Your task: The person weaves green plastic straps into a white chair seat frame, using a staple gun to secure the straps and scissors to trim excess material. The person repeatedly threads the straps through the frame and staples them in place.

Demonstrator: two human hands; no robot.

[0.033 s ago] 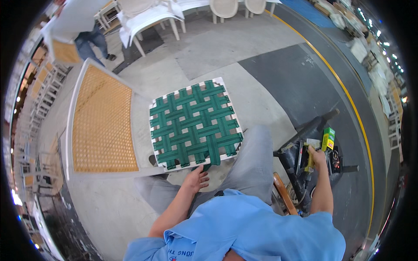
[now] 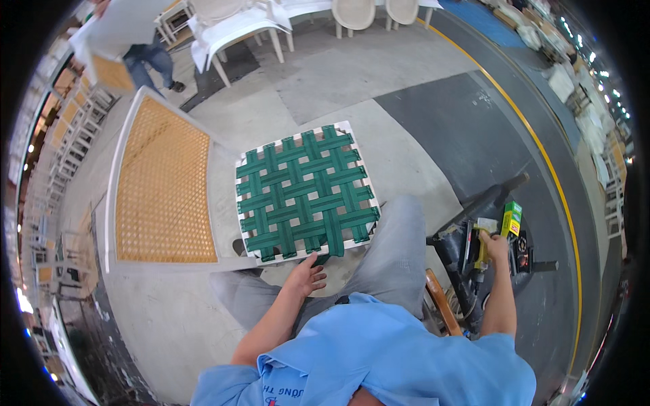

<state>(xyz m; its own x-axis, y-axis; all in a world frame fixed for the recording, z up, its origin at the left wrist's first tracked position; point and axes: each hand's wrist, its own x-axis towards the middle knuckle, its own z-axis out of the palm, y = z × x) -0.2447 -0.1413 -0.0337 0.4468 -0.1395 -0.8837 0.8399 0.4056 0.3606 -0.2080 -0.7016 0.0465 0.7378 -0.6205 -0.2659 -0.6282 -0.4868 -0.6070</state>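
In front of me is a chair seat of woven green webbing straps (image 2: 298, 186) on a white frame (image 2: 241, 203). A strap end (image 2: 332, 258) hangs over the seat's near edge. My left hand (image 2: 308, 276) is at that edge, its thumb by the frame and its fingers apart. To the right, my right hand (image 2: 498, 246) is closed round a yellow tool (image 2: 483, 252) that looks like an air staple gun. It lies on a dark tool stand (image 2: 450, 243) beside a green and yellow box (image 2: 512, 218).
The chair's cane back (image 2: 166, 186) rises on the left. A wooden bar (image 2: 443, 301) lies between my right leg and the stand. Another person (image 2: 152, 57) stands at the far left. White chairs (image 2: 353, 13) and a white-covered table (image 2: 240, 30) are at the back.
The whole view has shifted slightly to the right. Both hands stay in nearly the same places.
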